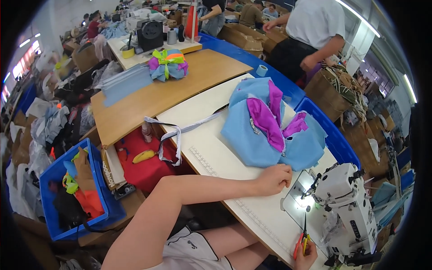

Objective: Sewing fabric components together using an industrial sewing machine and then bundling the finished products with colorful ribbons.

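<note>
My right hand [306, 258] grips a pair of scissors [305, 237] with red and yellow handles and dark, narrow blades pointing toward the sewing machine's needle area. Beside the machine's metal plate [292, 202], my left hand [274, 180] rests on the white table with curled fingers; whatever they may hold is hidden. Just beyond it lies a bundle of light blue fabric [252, 144] with purple pieces [265, 119] folded into it. The white sewing machine [346, 198] stands at the right, its lamp lighting the plate.
A grey-white strip [178, 139] hangs off the table's left edge. Bundled colourful fabric [167, 66] and blue sheets [123, 85] lie on a brown board [135, 105]. Blue bins [96, 180] hold scraps at left and stand behind the table. A person [310, 31] stands at back right.
</note>
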Available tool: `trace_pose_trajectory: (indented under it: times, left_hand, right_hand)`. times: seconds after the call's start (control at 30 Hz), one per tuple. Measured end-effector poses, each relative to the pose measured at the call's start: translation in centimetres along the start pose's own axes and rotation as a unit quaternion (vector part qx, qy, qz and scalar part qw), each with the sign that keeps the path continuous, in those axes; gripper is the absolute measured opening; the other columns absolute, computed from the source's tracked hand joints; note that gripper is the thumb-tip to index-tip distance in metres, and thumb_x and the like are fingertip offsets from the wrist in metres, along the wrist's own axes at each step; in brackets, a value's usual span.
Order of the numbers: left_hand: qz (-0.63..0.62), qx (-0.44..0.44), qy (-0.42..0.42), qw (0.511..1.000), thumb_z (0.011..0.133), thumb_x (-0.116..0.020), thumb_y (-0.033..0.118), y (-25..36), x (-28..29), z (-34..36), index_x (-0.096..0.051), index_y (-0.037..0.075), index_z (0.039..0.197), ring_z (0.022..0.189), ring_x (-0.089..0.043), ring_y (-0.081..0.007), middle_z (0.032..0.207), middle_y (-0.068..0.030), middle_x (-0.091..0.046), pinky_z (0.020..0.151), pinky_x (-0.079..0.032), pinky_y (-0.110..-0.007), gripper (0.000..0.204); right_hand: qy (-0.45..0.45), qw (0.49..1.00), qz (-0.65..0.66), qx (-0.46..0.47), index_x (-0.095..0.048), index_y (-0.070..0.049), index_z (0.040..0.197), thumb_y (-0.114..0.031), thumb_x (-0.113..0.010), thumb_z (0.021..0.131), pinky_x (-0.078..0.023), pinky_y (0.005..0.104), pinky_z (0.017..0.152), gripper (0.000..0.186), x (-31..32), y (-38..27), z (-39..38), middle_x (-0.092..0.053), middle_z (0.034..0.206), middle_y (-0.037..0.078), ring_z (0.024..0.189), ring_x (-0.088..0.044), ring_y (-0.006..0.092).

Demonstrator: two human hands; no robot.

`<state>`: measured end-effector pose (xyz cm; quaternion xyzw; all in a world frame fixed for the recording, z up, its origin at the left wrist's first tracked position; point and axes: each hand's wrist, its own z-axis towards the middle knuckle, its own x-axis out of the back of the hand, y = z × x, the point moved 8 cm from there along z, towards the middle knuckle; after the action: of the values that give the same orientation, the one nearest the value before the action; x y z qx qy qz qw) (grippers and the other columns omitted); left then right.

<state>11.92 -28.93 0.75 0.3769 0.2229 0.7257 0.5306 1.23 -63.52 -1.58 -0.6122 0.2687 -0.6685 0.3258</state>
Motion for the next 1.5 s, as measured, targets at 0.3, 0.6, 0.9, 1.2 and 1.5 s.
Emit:
trace_pose_trajectory:
  times: [0.3,0.6,0.9,1.2,1.5]
  left_hand:
    - [0.000,-0.001,0.009,1.000,0.071,-0.057,-0.007,0.1,0.0,0.1,-0.060,0.007,0.068,0.088,-0.058,-0.0289,0.086,-0.0060,-0.058,0.074,-0.046,-0.041,0.014]
    - [0.007,-0.016,0.011,1.000,0.070,-0.058,-0.009,0.2,-0.2,0.2,-0.059,0.006,0.069,0.085,-0.058,-0.0271,0.085,-0.0040,-0.059,0.074,-0.046,-0.039,0.015]
    - [0.013,-0.007,0.003,1.000,0.070,-0.058,-0.010,0.1,0.0,0.0,-0.060,0.005,0.070,0.085,-0.059,-0.0275,0.086,-0.0053,-0.059,0.073,-0.046,-0.040,0.015]
    - [-0.019,0.000,0.017,1.000,0.072,-0.059,-0.008,0.9,0.8,0.3,-0.061,0.005,0.072,0.091,-0.058,-0.0280,0.090,-0.0072,-0.059,0.078,-0.047,-0.039,0.013]
    - [0.148,-0.021,0.149,0.977,0.072,-0.080,0.008,6.3,10.3,3.5,-0.062,0.014,0.115,0.139,-0.035,-0.0393,0.147,-0.0184,-0.040,0.112,-0.032,-0.048,0.047]
  right_hand:
    - [0.013,1.000,0.009,0.005,-0.066,0.002,0.117,-0.002,-0.071,0.092,-0.052,0.0229,0.062,0.026,0.1,0.6,0.0,-0.066,0.091,0.006,0.071,-0.059,0.0095]
    - [0.043,0.999,0.014,-0.012,-0.066,0.003,0.114,-0.004,-0.073,0.092,-0.052,0.0229,0.060,0.025,0.7,1.5,-0.4,-0.064,0.088,0.005,0.071,-0.058,0.0086]
    - [0.128,0.907,-0.311,0.253,-0.070,0.002,0.112,-0.025,-0.064,0.099,-0.052,0.0410,0.082,0.030,1.6,-8.3,-1.5,-0.066,0.106,0.019,0.095,-0.064,0.0333]
    - [0.202,0.921,-0.250,0.222,-0.070,0.000,0.112,-0.027,-0.059,0.102,-0.049,0.0475,0.090,0.031,0.2,-5.5,-2.4,-0.066,0.115,0.021,0.103,-0.060,0.0386]
    - [0.170,0.959,-0.178,0.139,-0.065,0.003,0.113,-0.004,-0.056,0.095,-0.045,0.0424,0.094,0.020,0.2,-4.4,-1.8,-0.057,0.119,0.020,0.112,-0.053,0.0371]
